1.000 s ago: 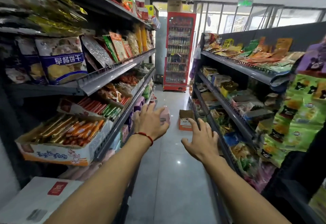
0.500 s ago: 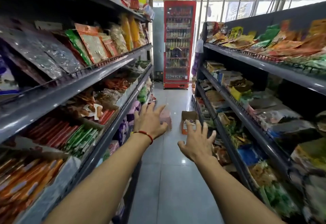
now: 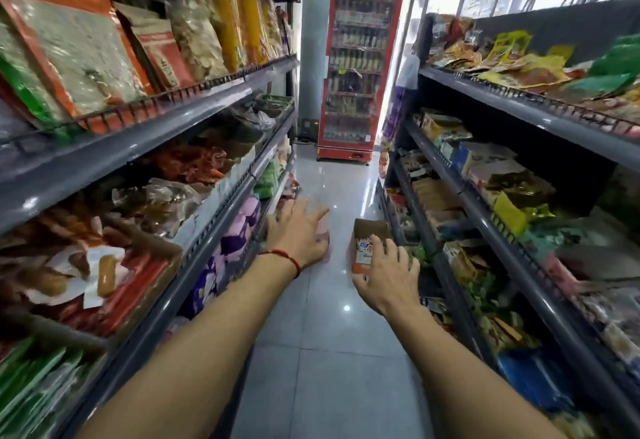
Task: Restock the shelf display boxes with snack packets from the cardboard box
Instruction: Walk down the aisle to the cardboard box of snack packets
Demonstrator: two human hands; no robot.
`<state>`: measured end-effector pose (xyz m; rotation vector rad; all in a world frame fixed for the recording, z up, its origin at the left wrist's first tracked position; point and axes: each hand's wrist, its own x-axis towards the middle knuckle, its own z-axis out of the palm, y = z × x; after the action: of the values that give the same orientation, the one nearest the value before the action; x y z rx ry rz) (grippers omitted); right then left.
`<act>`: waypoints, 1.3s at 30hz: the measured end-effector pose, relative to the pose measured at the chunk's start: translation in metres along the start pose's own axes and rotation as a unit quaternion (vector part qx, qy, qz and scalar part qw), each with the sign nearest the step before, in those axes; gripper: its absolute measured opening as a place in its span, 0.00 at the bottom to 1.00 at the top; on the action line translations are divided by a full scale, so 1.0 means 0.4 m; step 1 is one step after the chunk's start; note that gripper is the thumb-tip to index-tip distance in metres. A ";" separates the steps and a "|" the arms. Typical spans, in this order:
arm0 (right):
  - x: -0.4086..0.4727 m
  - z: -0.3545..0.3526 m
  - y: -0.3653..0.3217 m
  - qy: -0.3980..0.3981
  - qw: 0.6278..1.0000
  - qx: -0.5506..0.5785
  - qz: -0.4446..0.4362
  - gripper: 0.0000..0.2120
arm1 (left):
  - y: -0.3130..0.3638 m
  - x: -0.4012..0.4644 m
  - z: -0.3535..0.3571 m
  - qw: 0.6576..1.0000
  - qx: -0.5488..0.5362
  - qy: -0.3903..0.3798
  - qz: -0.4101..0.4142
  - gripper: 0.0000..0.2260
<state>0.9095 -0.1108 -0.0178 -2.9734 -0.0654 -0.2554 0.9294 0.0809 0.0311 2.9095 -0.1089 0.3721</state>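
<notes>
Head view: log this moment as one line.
left hand: open, empty | right hand: open, empty | cardboard box: on aisle floor, ahead of the hands | restock: not begun

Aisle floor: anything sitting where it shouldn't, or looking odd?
An open cardboard box stands on the floor by the right shelves, partly in the walkway. Both hands are open and empty. Nothing looks spilled.
</notes>
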 end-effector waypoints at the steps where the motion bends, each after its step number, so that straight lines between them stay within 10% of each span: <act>1: 0.055 0.016 -0.012 0.004 1.000 -0.005 0.000 0.39 | -0.026 0.056 0.019 1.000 0.009 0.006 0.008 0.30; 39: 2.162 0.636 0.046 -0.122 0.978 0.075 0.155 0.39 | -0.372 2.210 0.763 0.984 -0.032 -0.162 0.072 0.35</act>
<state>1.8042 -0.0625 -0.1186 -2.7942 0.3343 0.1458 1.8711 0.1201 -0.0602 2.8794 -0.3753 -0.0859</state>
